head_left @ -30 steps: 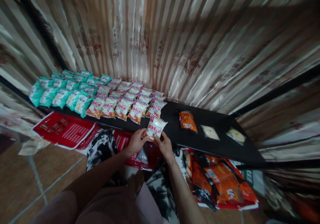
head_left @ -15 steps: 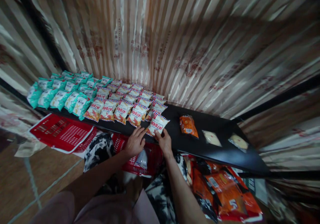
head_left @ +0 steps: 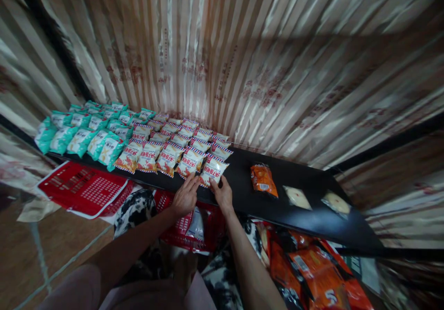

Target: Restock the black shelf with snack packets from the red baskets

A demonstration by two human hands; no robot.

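Observation:
My right hand (head_left: 223,193) pinches the lower edge of a white snack packet (head_left: 213,170) with red lettering, which lies on the black shelf (head_left: 294,215) at the right end of the front row of like packets (head_left: 169,157). My left hand (head_left: 185,197) rests at the shelf's front edge just left of it, fingers stretched out toward the row, holding nothing.
Teal packets (head_left: 81,134) fill the shelf's left end. An orange packet (head_left: 263,180) and two pale packets (head_left: 297,197) lie singly to the right. A red basket (head_left: 81,187) sits below left, another red basket (head_left: 194,224) below my hands, orange bags (head_left: 312,268) below right. A striped curtain (head_left: 243,60) hangs behind.
The white packet went from being held in both hands in front of the shelf to lying at the row's end. My left hand let go of it.

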